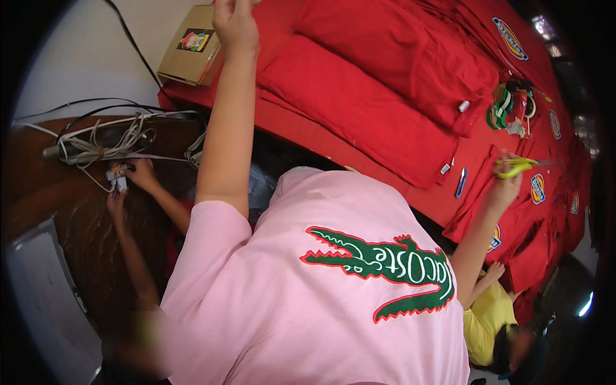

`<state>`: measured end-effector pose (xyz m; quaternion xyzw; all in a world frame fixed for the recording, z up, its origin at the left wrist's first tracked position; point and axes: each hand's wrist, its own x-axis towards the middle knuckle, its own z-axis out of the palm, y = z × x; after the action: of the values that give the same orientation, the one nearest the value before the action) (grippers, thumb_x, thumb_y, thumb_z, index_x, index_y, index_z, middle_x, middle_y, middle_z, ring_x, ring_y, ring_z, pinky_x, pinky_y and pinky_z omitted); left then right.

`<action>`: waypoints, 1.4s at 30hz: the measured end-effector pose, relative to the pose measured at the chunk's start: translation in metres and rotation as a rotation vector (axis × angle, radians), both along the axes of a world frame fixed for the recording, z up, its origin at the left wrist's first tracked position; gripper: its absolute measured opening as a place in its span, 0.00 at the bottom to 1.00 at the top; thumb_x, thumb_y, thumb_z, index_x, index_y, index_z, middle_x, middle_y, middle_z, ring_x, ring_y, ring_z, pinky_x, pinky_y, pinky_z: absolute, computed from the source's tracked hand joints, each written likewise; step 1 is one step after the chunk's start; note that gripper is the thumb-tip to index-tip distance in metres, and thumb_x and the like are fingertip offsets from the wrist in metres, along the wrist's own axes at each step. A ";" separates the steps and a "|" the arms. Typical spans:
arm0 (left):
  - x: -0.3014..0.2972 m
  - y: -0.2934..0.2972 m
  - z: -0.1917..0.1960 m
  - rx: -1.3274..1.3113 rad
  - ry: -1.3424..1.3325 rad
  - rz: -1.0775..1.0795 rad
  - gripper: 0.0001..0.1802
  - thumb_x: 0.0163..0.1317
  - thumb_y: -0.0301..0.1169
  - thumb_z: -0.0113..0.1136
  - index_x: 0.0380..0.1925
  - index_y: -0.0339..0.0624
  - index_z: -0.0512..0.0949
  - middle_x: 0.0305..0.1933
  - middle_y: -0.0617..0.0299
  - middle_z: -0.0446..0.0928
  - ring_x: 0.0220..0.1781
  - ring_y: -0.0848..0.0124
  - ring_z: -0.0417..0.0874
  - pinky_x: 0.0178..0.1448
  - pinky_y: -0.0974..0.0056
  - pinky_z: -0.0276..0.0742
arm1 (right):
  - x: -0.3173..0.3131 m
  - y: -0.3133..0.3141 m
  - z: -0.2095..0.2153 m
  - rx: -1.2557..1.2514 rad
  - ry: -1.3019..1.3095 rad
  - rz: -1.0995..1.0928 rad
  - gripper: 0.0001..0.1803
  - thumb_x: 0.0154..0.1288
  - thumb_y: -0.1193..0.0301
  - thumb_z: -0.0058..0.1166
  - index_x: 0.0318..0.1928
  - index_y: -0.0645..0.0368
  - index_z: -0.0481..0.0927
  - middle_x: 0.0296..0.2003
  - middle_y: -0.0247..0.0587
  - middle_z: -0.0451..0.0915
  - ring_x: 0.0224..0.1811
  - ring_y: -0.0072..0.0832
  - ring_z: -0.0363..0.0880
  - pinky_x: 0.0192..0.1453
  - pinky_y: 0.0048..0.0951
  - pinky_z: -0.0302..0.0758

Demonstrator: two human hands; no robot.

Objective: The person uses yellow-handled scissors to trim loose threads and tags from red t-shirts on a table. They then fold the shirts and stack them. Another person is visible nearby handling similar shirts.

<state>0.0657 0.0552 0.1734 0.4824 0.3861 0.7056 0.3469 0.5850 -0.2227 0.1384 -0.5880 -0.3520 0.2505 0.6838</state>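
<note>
So the right hand [505, 187] has its fingers closed around the yellow handles of the scissors [515, 168], up off the right part of the table [321, 136], blades pointing right toward the red garments [526, 237] with the patches. Left hand [236, 29] is way up by the cardboard box [186, 54], but the top of the view chops off its fingers, so I can't tell if they're spread or pinching anything.

Room-wise: a narrow strip of red tabletop shows between the folded cloth [366, 96] and the near edge, which runs diagonally in front of the pink shirt [282, 282]. There's a wider gap between the folded cloth and the garments, with the blue cutter [461, 183] lying in it near the edge. The tape rolls [500, 110] crowd the far end of that gap. Off left, a co-worker's hands [142, 173] are near the cables [109, 144], well apart from the scissors.
</note>
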 end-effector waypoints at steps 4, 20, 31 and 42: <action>-0.038 -0.024 -0.089 -0.134 0.086 0.170 0.08 0.71 0.22 0.49 0.38 0.38 0.80 0.41 0.58 0.86 0.40 0.71 0.87 0.43 0.68 0.81 | -0.031 -0.053 -0.067 -0.386 -0.149 0.023 0.14 0.68 0.74 0.66 0.51 0.62 0.79 0.41 0.33 0.83 0.38 0.15 0.78 0.35 0.16 0.69; -0.083 -0.074 -0.217 -0.686 0.230 0.073 0.19 0.63 0.34 0.73 0.53 0.42 0.83 0.47 0.63 0.84 0.46 0.74 0.83 0.46 0.70 0.77 | -0.047 -0.094 -0.125 -0.634 -0.173 -0.102 0.16 0.62 0.82 0.58 0.52 0.69 0.80 0.39 0.40 0.85 0.37 0.20 0.81 0.41 0.21 0.75; -0.080 -0.065 -0.194 -0.589 0.610 0.083 0.18 0.61 0.36 0.74 0.45 0.34 0.84 0.30 0.67 0.80 0.33 0.78 0.77 0.39 0.70 0.74 | -0.074 -0.106 -0.150 -0.637 0.054 -0.029 0.15 0.61 0.83 0.62 0.48 0.69 0.78 0.33 0.38 0.84 0.31 0.19 0.80 0.35 0.21 0.74; -0.007 0.067 -0.017 -0.560 -0.371 -0.447 0.10 0.72 0.35 0.49 0.41 0.40 0.74 0.56 0.42 0.81 0.54 0.58 0.85 0.56 0.54 0.84 | -0.023 0.033 0.002 0.087 0.568 0.129 0.16 0.62 0.75 0.65 0.49 0.57 0.77 0.43 0.36 0.82 0.37 0.21 0.79 0.47 0.27 0.76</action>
<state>0.0586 0.1219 0.1562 0.3059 0.3799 0.5553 0.6735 0.5616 -0.1900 0.1408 -0.4408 -0.1935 0.4330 0.7621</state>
